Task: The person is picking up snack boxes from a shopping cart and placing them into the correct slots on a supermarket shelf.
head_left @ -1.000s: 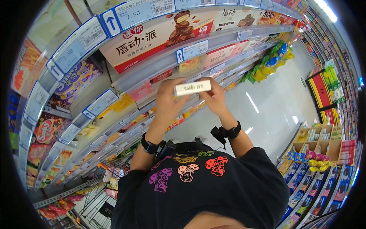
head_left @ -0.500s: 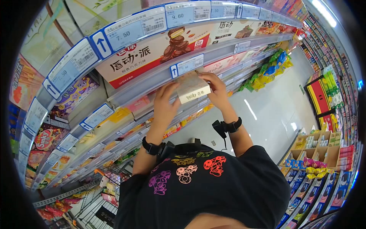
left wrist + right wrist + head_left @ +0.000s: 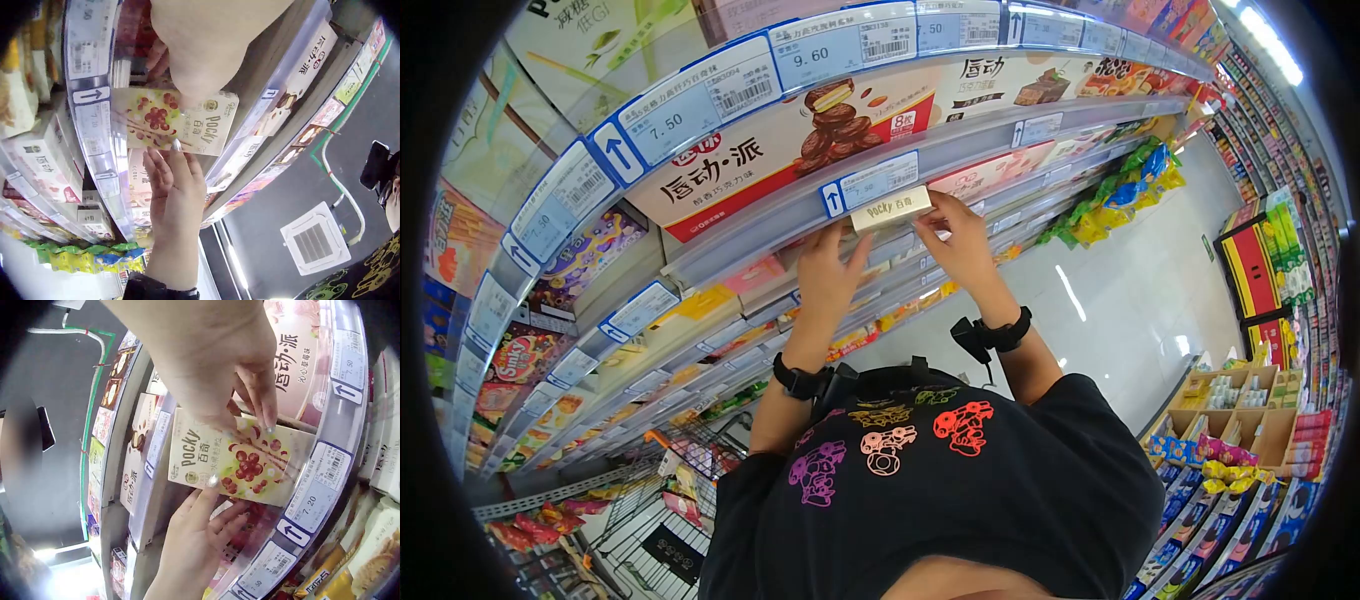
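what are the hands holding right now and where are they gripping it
A Pocky box, pinched at its ends between the left hand and the right hand.

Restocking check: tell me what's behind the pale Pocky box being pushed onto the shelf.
Behind the pale cardboard Pocky box a pink box stands on the shelf. Both hands hold it; the slot's depth is hidden.
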{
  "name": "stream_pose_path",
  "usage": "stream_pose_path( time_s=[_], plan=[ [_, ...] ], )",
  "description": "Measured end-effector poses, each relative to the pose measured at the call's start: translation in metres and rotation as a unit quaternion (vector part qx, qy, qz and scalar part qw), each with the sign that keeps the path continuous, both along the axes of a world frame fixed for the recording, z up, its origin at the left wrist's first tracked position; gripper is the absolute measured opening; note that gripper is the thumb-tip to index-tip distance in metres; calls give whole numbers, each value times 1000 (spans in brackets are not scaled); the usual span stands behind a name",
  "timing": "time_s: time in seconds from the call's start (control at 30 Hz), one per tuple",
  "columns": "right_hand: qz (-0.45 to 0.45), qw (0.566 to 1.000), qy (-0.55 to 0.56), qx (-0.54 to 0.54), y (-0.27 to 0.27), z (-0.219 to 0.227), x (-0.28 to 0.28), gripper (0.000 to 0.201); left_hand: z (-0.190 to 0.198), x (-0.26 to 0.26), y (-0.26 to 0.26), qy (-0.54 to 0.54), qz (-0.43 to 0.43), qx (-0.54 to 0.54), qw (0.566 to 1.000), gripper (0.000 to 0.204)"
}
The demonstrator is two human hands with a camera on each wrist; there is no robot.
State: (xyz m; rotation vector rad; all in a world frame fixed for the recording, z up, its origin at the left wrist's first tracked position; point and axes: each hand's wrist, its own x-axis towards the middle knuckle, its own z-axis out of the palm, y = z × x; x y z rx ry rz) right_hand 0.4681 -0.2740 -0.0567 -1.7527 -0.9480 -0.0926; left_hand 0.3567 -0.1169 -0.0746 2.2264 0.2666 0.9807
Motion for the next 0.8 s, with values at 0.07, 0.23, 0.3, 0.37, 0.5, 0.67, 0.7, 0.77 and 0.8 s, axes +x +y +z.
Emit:
stream_pose_path(
  time_s=[0.07,0.23,0.3,0.37,0.5,0.67,0.7,0.77,0.8],
  plan=[
    [-15,999,-43,-12,1,3,1,42,-5,3,3,-10,12,38,999,36],
    [-62,996,-51,-45,4,11,2,40,-9,8,2,10,28,21,999,33],
    [-71,994,-55,-54,5,11,5,39,-12,11,2,10,34,28,999,33],
    [-75,993,-61,-71,6,11,8,39,-15,14,2,27,37,33,998,33],
    [-74,988,-106,-84,8,10,15,37,-9,15,-1,63,32,29,997,36],
    [-82,982,-127,-117,9,15,16,25,-18,20,-2,86,13,49,995,54],
    [-74,984,-114,-116,10,14,17,24,-20,21,-2,80,10,43,996,55],
    [-57,988,-89,-114,13,9,19,24,-23,23,-2,67,5,32,997,58],
    [-51,990,-86,-104,15,7,18,24,-22,23,-2,66,4,28,997,58]
  ],
)
